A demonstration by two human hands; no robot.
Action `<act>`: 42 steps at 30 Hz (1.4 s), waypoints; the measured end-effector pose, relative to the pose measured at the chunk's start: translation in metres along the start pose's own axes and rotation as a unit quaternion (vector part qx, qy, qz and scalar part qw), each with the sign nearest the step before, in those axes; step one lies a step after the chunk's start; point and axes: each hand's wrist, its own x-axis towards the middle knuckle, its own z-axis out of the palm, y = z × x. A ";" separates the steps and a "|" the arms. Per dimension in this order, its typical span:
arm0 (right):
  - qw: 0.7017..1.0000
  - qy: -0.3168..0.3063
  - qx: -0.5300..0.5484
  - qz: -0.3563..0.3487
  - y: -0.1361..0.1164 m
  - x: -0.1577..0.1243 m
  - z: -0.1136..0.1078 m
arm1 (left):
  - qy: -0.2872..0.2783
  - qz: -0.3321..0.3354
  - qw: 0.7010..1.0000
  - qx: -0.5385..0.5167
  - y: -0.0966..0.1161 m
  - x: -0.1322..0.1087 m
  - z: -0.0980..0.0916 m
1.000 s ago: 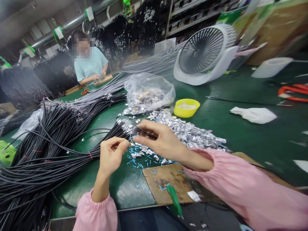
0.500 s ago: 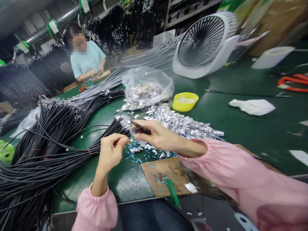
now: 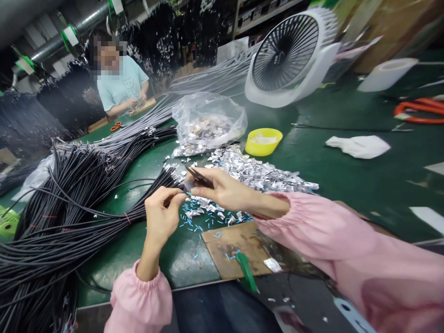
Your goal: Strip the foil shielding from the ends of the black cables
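Thumb against fingers, the left hand (image 3: 162,213) pinches a thin dark cable end (image 3: 182,190); the right hand (image 3: 227,190) grasps a slim dark tool (image 3: 200,177) — tweezers-like — just beside it. Black cables (image 3: 93,235) lie bundled across the green desk (image 3: 180,262), tips near both hands — blue bits (image 3: 194,227) and silver scraps (image 3: 267,173) close by.

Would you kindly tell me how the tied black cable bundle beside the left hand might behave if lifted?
The black cable bundle would probably sag, since its long strands curve. It may feel fairly heavy, with many strands gathered together. Its ends might splay, lying beyond the red tie.
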 end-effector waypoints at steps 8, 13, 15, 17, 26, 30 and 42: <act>0.997 0.035 -0.066 -0.019 0.004 0.001 0.001 | -0.113 -0.061 0.991 -0.035 0.003 0.004 -0.007; 0.998 -0.043 -0.038 -0.002 0.006 0.002 0.002 | -0.093 -0.089 0.991 -0.045 0.001 0.004 -0.005; 0.989 0.024 -0.146 -0.027 0.005 0.001 0.002 | -0.089 -0.090 0.991 -0.039 0.000 0.004 -0.004; 0.972 0.094 -0.212 -0.034 0.005 0.000 0.001 | -0.089 -0.087 0.992 -0.035 0.000 0.004 -0.003; 0.996 0.065 -0.058 0.014 0.004 0.001 -0.003 | -0.080 -0.104 0.989 -0.066 0.003 0.003 -0.006; 0.997 0.053 0.006 0.048 0.001 0.001 -0.002 | -0.075 -0.093 0.992 -0.044 0.005 0.002 -0.006; 0.992 0.099 0.015 0.076 0.000 0.001 0.004 | -0.055 -0.071 0.996 0.027 0.005 0.003 -0.001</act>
